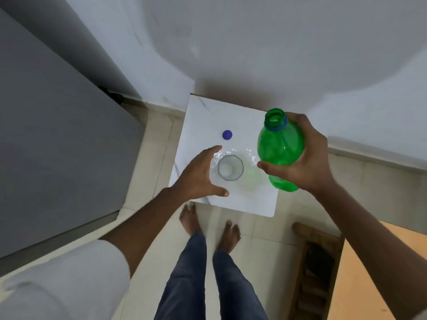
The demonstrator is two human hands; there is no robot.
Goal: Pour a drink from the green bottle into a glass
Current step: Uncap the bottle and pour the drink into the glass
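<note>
A green plastic bottle (278,146) with no cap is held above the right side of a small white table (251,204); its open mouth points up and away from me. My right hand (307,158) grips the bottle's body from the right. A clear glass (230,167) stands upright near the table's middle, with a little liquid visible inside. My left hand (201,176) hovers just left of the glass, fingers spread and straight, thumb toward me, apart from the glass. A blue cap (227,135) lies on the table behind the glass.
The table stands against a white wall (254,42). A grey cabinet side (46,135) rises at the left. My bare feet (208,225) are on the tiled floor just before the table. A wooden piece of furniture (318,262) stands at the lower right.
</note>
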